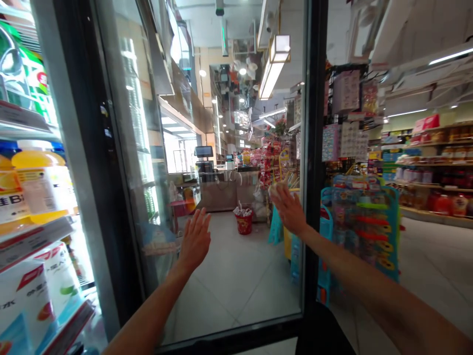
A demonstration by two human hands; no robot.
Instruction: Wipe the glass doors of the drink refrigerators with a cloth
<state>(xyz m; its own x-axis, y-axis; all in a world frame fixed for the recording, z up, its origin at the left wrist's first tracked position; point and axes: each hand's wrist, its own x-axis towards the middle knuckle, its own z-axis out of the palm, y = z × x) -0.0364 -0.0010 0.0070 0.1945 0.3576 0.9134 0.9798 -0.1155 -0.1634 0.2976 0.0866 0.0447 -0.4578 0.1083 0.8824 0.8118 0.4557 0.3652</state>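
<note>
A glass fridge door (236, 276) with a black frame (315, 148) stands swung open in front of me. My left hand (195, 240) is open, fingers spread, with the palm toward the glass near the door's middle. My right hand (288, 209) is raised near the door's right edge, and its fingers lie over a small pale wad (278, 189) that looks like a cloth held against the glass. Both forearms reach up from the bottom of the view.
On the left, fridge shelves hold orange drink bottles (40, 182) and white cartons (40, 291). Through the glass I see a tiled shop aisle, a red bucket (244, 222), a checkout counter (221, 190) and a blue display rack (365, 222). Stocked shelves (436, 167) run along the right.
</note>
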